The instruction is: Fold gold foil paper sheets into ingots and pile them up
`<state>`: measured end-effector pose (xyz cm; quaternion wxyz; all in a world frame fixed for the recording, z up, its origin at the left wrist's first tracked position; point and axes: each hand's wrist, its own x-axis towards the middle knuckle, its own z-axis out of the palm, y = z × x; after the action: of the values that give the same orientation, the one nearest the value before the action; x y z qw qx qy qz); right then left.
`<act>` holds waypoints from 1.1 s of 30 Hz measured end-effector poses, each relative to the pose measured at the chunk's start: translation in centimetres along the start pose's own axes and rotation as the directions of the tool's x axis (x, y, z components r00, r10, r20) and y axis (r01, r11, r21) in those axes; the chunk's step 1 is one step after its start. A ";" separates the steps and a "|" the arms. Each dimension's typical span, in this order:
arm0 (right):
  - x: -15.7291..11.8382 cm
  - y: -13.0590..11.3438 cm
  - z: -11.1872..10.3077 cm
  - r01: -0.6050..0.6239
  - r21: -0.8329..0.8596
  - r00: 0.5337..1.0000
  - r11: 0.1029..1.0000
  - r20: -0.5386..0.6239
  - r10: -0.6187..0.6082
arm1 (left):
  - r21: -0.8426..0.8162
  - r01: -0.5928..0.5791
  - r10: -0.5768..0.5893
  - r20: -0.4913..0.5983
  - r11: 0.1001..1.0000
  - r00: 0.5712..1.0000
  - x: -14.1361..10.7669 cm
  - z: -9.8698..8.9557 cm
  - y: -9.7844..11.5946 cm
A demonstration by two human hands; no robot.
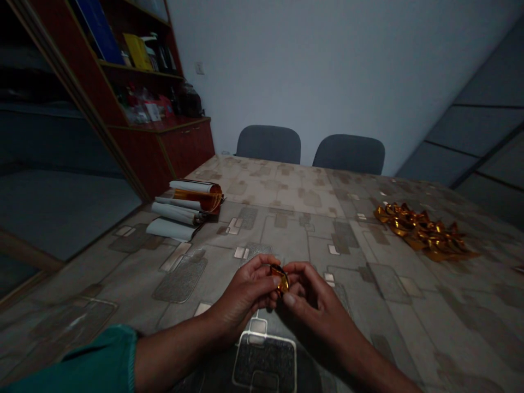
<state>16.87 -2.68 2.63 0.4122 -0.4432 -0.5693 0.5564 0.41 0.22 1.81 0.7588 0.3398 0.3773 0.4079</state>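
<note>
A person's 2 bare hands meet at lower centre of the frame, the left hand (241,292) and the right hand (315,297) holding a small crumpled piece of gold foil (280,278) over a patterned table cover (286,191). The fingers of both hands curl inward and close together, clamped on the foil from either side. A teal sleeve (69,363) covers the left arm at lower left.

Right of the hands and well apart from them, a heap of twisted gold foil strips (420,232) lies on the table. At centre left, also out of reach of the fingers, sit several white rolled sheets (176,213), with a roll of gold foil (198,196) on top — its orange sheen catching the light. Beyond the table stand 2 grey chairs (269,144) (350,154), and a reddish-brown wooden shelf unit (141,65) fills the upper left of the frame, its shelves crowded with binders and packages.
</note>
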 end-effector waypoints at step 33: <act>2.6 1.6 -4.7 0.118 -0.702 0.940 0.703 -0.150 -0.307 | 0.304 -0.131 0.156 -0.062 0.944 0.986 1.0 -0.7 -0.4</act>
<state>20.81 1.07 1.20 0.3516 -0.5619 -0.7232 0.1940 0.35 1.11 0.84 0.6502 0.4593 0.4408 0.4146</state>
